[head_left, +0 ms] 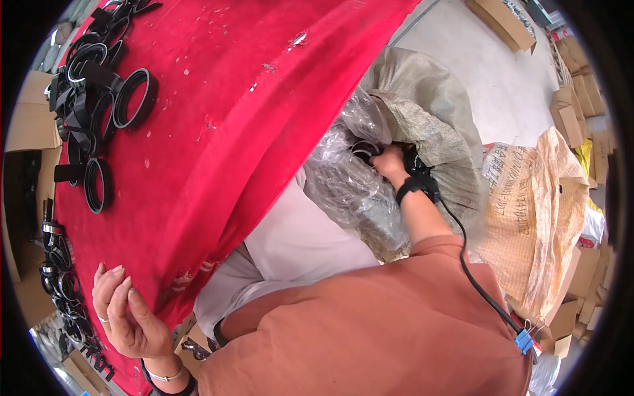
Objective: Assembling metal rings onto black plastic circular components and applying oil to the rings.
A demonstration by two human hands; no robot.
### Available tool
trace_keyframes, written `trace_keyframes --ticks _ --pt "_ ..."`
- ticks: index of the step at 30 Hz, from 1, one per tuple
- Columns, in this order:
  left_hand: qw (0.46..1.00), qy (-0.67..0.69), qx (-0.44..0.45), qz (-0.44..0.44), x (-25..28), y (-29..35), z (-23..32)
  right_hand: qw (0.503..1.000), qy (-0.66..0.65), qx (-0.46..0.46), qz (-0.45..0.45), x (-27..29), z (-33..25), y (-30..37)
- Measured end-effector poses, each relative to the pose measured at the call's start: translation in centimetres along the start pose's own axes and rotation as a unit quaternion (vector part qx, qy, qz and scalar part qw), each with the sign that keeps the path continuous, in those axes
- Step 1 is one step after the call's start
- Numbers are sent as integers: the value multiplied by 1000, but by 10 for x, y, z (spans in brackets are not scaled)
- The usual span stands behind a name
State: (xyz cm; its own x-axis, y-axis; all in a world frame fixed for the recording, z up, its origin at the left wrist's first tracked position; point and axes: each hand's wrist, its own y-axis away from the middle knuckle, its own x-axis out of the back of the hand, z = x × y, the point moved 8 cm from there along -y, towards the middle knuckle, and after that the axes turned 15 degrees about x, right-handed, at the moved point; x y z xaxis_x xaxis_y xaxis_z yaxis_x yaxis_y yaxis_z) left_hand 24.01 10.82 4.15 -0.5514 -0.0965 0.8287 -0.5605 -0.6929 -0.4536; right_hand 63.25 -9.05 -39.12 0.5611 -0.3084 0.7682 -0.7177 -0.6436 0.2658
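Observation:
My right hand [388,162] reaches down into a big grey-beige woven sack [422,82] lined with crumpled clear plastic [350,181]. Its fingers are closed at the edge of a coiled black belt [362,150], partly hidden by the hand and the plastic. A dark bundle [416,160] lies in the sack beside my wrist. My left hand [125,313] is raised, palm up, near the lower left edge of the red-covered table [218,99]. Its fingers are loosely bent and apart, with nothing in them.
Several coiled black belts lie along the table's left side, in an upper heap [89,92] and a lower row [63,277]. A black cable [465,257] runs from my right wrist. A yellowish woven sack [528,218] stands right; cardboard boxes [502,23] sit around.

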Motion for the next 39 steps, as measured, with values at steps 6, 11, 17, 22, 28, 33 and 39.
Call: trace_keyframes --ticks 6,11,17,22,28,33,39 --pt "997 57 -46 -2 1 3 9 999 5 -20 39 64 24 49" --pt "992 79 -94 -12 6 2 22 982 -170 -43 70 114 -6 94" --pt "984 167 -67 -22 22 -1 23 861 -508 21 -12 162 -145 135" --pt "962 258 -89 -29 11 -20 29 873 -425 235 37 244 -305 124" --pt "935 324 112 -86 -39 -71 -9 884 -194 425 -4 221 -494 40" --pt "1000 15 6 -26 -60 -108 -2 883 -96 458 -7 175 -535 -35" --pt "988 -149 27 -5 -71 -125 -42 898 -42 430 87 187 -515 -73"
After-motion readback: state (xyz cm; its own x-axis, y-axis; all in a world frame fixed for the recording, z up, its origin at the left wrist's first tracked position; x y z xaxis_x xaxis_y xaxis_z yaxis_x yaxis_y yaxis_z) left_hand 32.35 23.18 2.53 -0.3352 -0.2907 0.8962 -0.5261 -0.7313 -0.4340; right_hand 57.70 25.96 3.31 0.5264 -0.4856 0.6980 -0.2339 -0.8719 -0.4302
